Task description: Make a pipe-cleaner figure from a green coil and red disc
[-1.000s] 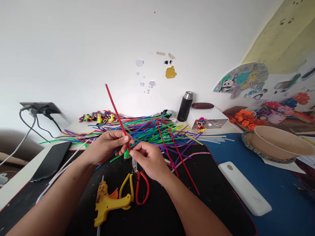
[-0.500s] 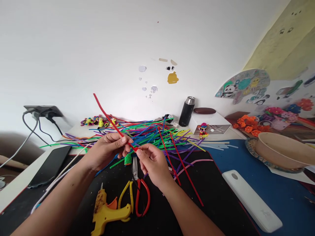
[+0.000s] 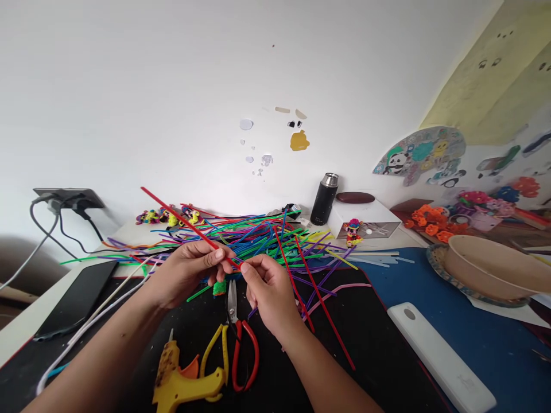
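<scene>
A red pipe cleaner (image 3: 178, 219) runs slantwise between both hands, its long free end pointing up and to the left. My left hand (image 3: 196, 265) pinches it between thumb and fingers partway along. At its lower right end, my right hand (image 3: 269, 287) is closed on it with thumb against forefinger; the tip is hidden there. Just below the hands lie scissors (image 3: 233, 301) with red handles and a small green fuzzy piece (image 3: 219, 288). Behind them spreads a heap of colourful pipe cleaners (image 3: 253, 244).
A yellow glue gun (image 3: 189, 383) and yellow-handled pliers (image 3: 213, 350) lie at the front. On the left is a black phone (image 3: 75, 298). A black thermos (image 3: 324, 201) and white box (image 3: 365, 213) stand behind; a white power bank (image 3: 441, 355) and beige bowl (image 3: 495, 264) are right.
The free end of the red pipe cleaner has swung down and to the left, so it looks straighter and flatter. Both hands keep their pinch; the view has shifted slightly.
</scene>
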